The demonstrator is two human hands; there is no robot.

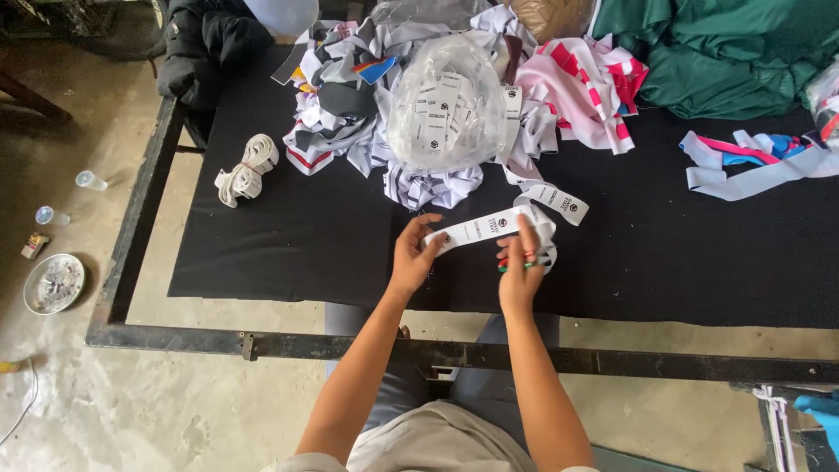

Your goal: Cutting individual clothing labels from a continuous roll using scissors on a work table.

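The left hand (411,260) pinches the near end of a white label strip (479,229) between thumb and fingers. The right hand (521,269) presses its forefinger down on the strip's other end, with the remaining fingers curled over a small red and green thing — too hidden to name. The strip runs slantwise between the two hands, lying on the black table (288,253), and curls into a white loop just right of the right hand.

Just beyond the right hand lies a second label (554,199), apart from the strip. Farther ahead of both hands sits a clear bag (446,105) full of white labels, resting on a heap of white and grey scraps (336,114). To the right of the bag, beyond the right hand, lies pink and white striped cloth (581,87), and past it green cloth (725,52). Far right of the right hand trail pale ribbons (743,170).

Well to the left of the left hand lies a white roll (247,169) — near the table's edge. Lower left, on the floor, stands a round tray (54,283) with two small cups (89,181) beyond it.
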